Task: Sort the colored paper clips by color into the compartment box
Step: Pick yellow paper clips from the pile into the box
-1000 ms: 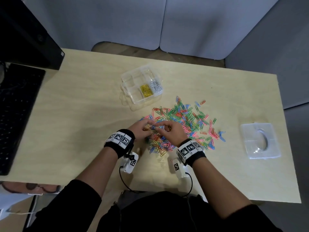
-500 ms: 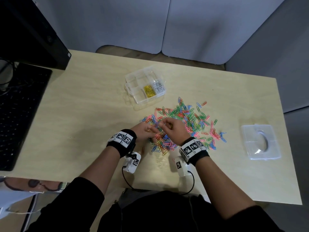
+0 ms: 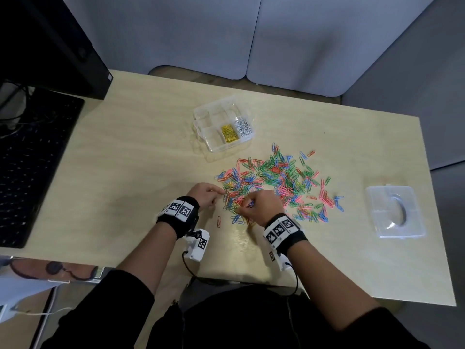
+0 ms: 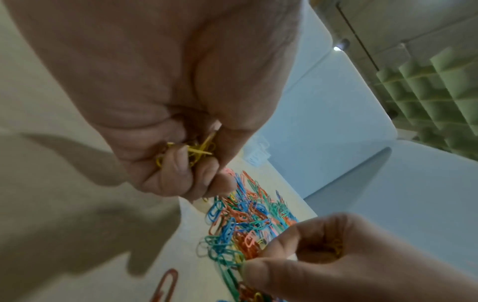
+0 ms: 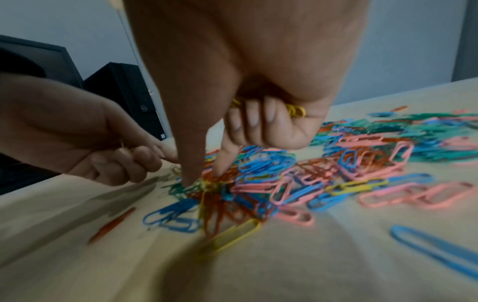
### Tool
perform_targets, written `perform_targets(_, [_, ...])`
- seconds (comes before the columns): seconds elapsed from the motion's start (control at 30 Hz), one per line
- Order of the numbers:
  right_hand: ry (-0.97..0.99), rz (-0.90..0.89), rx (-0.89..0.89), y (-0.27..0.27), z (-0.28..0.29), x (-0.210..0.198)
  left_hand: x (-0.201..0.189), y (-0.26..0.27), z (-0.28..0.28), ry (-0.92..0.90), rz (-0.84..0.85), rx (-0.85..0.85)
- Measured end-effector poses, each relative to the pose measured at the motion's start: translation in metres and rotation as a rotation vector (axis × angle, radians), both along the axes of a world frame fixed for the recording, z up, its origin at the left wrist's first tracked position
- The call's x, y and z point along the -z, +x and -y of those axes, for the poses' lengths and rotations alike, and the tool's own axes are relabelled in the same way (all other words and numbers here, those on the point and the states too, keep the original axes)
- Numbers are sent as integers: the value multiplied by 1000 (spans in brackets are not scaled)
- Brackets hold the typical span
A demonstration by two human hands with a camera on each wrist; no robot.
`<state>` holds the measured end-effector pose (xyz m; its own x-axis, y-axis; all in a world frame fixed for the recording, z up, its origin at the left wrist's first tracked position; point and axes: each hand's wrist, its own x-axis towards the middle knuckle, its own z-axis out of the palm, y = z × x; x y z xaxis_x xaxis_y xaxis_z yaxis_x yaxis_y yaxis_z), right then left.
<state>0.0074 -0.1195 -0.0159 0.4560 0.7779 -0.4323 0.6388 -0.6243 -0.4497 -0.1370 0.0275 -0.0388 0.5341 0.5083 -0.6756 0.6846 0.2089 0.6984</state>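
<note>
Yellow clips (image 4: 192, 150) are sitting bunched in the curled left hand (image 3: 205, 195), and the right hand (image 3: 261, 204) is holding more while poking the pile (image 3: 274, 182) under it — some could be slipping out. Beyond both hands, the compartment box (image 3: 224, 127) is waiting.

Head cam: high, looking steeply down on the whole tabletop (image 3: 141, 152). Both wrist cams: close, low, looking along the fingers (image 4: 181, 175) from opposite sides. All three share the paper clip pile (image 3: 274, 182); each wrist cam catches the opposite hand.
</note>
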Motion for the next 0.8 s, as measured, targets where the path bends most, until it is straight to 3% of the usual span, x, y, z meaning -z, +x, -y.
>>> perform_targets(0.23, [-83, 182, 48, -16, -9, 9, -11, -5, 8, -430, 138, -348])
perform_targets(0.33, [-32, 72, 73, -6, -4, 16, -10, -4, 9, -477, 159, -402])
perform_targets(0.5, [106, -118, 317, 21, 14, 21, -9, 2, 8, -524, 206, -431])
perform_targets(0.57, [110, -105, 325, 24, 16, 21, -9, 5, 11, -387, 169, -362])
perform_targets(0.7, [117, -166, 339, 21, 15, 21, -4, 9, 21, 301, 32, 68])
perform_targets(0.8, [127, -264, 400, 22, 16, 21, -3, 14, 29, 487, -21, 264])
